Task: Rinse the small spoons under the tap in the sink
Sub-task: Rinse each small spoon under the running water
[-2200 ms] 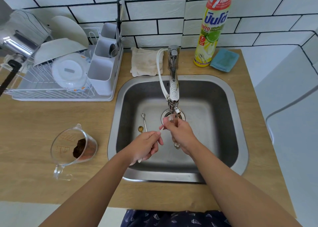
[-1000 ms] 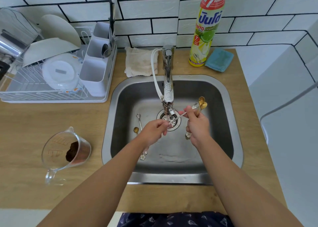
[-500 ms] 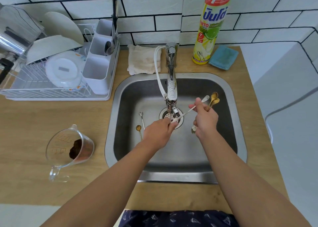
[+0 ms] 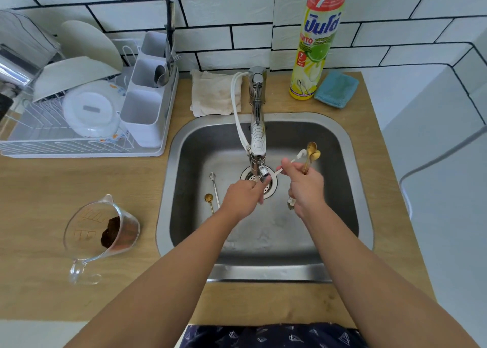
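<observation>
Spoons [image 4: 312,152] stand bunched in your right hand [image 4: 305,187], fingers curled round their handles, bowls fanned beyond your knuckles. Your left hand [image 4: 243,196] sits under the tap [image 4: 257,147]; whether it grips anything I cannot tell. Wet handles could slip toward the drain [image 4: 263,181] between your hands. Two loose spoons [image 4: 212,193] lie just left of your left hand.

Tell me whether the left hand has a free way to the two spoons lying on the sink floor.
Probably yes. The left hand is under the tap, just right of the two spoons, and nothing lies between them.
</observation>
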Available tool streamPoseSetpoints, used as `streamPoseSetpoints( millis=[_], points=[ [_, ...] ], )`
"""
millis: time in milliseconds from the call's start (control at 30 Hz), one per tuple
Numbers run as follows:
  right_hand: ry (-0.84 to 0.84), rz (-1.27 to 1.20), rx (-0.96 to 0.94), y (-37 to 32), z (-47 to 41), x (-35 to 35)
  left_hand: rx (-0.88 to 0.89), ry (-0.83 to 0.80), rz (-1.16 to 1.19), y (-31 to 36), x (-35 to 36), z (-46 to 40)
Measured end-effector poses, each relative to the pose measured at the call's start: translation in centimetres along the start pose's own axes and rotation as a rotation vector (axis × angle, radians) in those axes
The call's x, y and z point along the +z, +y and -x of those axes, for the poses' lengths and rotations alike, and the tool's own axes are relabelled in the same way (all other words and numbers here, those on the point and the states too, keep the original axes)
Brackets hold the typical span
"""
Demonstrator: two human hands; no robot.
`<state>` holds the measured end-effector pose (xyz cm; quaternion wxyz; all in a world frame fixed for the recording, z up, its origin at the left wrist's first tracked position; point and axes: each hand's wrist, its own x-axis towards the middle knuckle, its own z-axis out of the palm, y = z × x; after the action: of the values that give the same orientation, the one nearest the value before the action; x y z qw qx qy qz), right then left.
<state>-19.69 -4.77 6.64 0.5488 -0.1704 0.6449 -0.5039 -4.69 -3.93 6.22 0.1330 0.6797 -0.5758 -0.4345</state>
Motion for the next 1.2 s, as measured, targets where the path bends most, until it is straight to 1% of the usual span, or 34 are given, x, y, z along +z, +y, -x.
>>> streamPoseSetpoints(
  millis=[33, 100, 133, 200, 333, 367, 433, 500, 533, 567, 633, 700, 733, 767, 833, 867, 900, 1000, 1033, 1067, 1167, 1200],
  points=[
    [0.023, 0.005, 0.01, 0.0, -0.2, -0.2, 0.032, -0.085, 0.131, -0.2, -0.1, 0.1],
    [0.036, 0.013, 0.025, 0.0, -0.3, -0.4, 0.003, -0.24, 0.421, -0.6, -0.5, 0.4],
    [0.018, -0.001, 0.03, 0.1, -0.3, -0.3, -0.017, -0.264, 0.468, -0.7, -0.7, 0.3],
    [-0.048, -0.045, 0.053, 0.6, 0.3, 0.3, -0.057, -0.225, 0.397, -0.7, -0.9, 0.2],
    [-0.234, 0.069, 0.079, 2.6, 1.9, 1.9, -0.128, -0.157, 0.354, -0.3, -1.1, 0.7],
    [-0.239, 0.093, 0.088, 2.7, 1.9, 2.0, -0.133, -0.145, 0.326, -0.7, -1.1, 0.9],
    [-0.18, 0.102, 0.098, 2.4, 1.5, 2.0, -0.132, -0.119, 0.267, -1.8, -1.3, 1.8],
    [-0.099, -0.012, 0.098, 1.7, 0.8, 1.8, -0.116, -0.093, 0.223, -2.8, -1.6, 2.6],
    [-0.091, -0.048, 0.084, 1.5, 0.6, 1.9, -0.112, -0.078, 0.205, -3.2, -1.6, 2.9],
    [-0.114, -0.032, 0.069, 1.6, 0.7, 1.9, -0.111, -0.063, 0.182, -3.4, -1.6, 3.1],
    [-0.221, 0.128, 0.047, 2.3, 1.7, 2.1, -0.111, -0.062, 0.146, -3.4, -1.6, 3.3],
    [-0.338, 0.261, 0.026, 3.0, 2.7, 2.2, -0.146, -0.096, 0.172, -3.5, -1.6, 3.4],
    [-0.337, 0.27, 0.022, 2.8, 2.8, 2.3, -0.183, -0.118, 0.2, -3.6, -1.6, 3.4],
    [-0.292, 0.238, 0.028, 2.3, 2.6, 2.2, -0.22, -0.135, 0.235, -3.7, -1.6, 3.5],
    [-0.165, 0.066, 0.057, 1.4, 1.6, 2.0, -0.269, -0.157, 0.268, -3.9, -1.7, 3.5],
    [-0.142, -0.004, 0.072, 1.3, 1.4, 1.9, -0.284, -0.164, 0.272, -3.9, -1.7, 3.4],
    [-0.157, 0.009, 0.073, 1.5, 1.5, 1.9, -0.293, -0.174, 0.283, -3.8, -1.8, 3.4],
    [-0.287, 0.249, 0.047, 3.4, 3.4, 2.1, -0.285, -0.227, 0.366, -3.2, -1.8, 3.4],
    [-0.309, 0.258, 0.03, 3.6, 3.7, 2.1, -0.275, -0.231, 0.369, -3.0, -1.9, 3.5],
    [-0.286, 0.222, 0.025, 3.4, 3.6, 2.1, -0.264, -0.213, 0.351, -3.1, -1.9, 3.5],
    [-0.111, 0.008, 0.054, 2.3, 2.2, 2.0, -0.204, -0.099, 0.26, -4.1, -2.1, 4.1],
    [-0.106, 0.007, 0.056, 2.3, 2.1, 2.0, -0.186, -0.081, 0.254, -4.4, -2.1, 4.3]
  ],
)
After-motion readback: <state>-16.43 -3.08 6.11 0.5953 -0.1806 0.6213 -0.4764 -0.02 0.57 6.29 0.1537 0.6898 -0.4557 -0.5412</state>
